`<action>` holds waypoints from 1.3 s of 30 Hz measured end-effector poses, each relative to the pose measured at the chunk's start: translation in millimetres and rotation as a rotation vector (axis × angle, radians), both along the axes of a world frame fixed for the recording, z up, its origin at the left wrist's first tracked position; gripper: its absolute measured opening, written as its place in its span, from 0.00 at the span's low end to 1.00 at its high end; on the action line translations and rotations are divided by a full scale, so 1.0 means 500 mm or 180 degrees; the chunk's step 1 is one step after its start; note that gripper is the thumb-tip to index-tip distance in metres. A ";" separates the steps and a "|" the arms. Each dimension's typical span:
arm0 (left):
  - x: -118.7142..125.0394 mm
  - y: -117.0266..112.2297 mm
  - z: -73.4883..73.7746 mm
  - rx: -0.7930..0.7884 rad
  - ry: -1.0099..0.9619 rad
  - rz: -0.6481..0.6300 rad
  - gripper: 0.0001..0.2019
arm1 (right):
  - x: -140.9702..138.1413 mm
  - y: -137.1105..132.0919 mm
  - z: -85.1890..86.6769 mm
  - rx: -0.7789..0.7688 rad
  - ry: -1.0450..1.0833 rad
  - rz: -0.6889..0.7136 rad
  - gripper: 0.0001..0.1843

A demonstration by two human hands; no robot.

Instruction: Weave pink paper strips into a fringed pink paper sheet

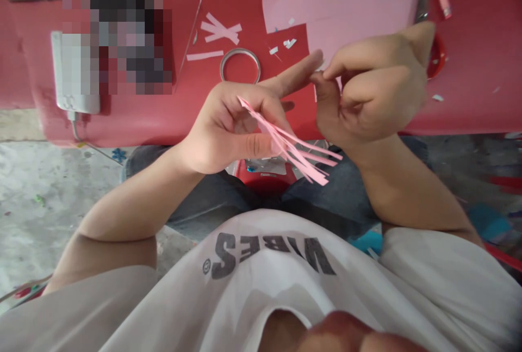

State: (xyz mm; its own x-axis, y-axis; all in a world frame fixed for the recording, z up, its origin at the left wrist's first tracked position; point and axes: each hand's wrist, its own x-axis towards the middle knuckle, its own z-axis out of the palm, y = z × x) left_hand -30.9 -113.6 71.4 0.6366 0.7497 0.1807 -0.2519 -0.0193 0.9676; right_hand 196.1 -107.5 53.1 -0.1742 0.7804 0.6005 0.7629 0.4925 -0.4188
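Thin pink paper strips [293, 148] fanned out in front of the worktop edge | left hand [228, 129] half closed, pinched them between thumb and fingers | right hand [371, 88] curled, fingertips together, hold unclear | red plastic worktop [481, 69] lay beyond

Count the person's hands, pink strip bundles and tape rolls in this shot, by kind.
Left hand: 1
Right hand: 1
Bundle of pink paper strips: 1
Tape roll: 1
Total: 4
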 end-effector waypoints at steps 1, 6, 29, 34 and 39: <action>0.000 -0.002 0.001 -0.0052 -0.0055 0.0015 0.19 | -0.002 -0.004 0.000 0.0052 0.0106 -0.0037 0.30; 0.000 -0.004 -0.010 0.0330 -0.0203 -0.0051 0.07 | -0.017 -0.026 -0.006 0.0010 0.0547 0.0022 0.15; -0.010 0.010 -0.033 0.0661 -0.0001 -0.0042 0.11 | -0.014 -0.015 -0.003 -0.0348 -0.0233 -0.0057 0.13; -0.008 0.007 -0.028 0.0682 -0.0033 -0.0013 0.10 | -0.012 -0.014 -0.011 -0.0039 -0.0224 0.0010 0.08; -0.011 0.017 -0.029 0.1056 0.0126 0.0049 0.09 | 0.000 -0.004 0.002 0.0076 0.0155 0.0271 0.08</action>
State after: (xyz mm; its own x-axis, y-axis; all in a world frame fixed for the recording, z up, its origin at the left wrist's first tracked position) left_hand -36.4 -105.2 56.8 0.6372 0.6636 0.3921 -0.2117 -0.3385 0.9169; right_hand 196.2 -109.3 54.3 -0.2095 0.7493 0.6282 0.6970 0.5651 -0.4415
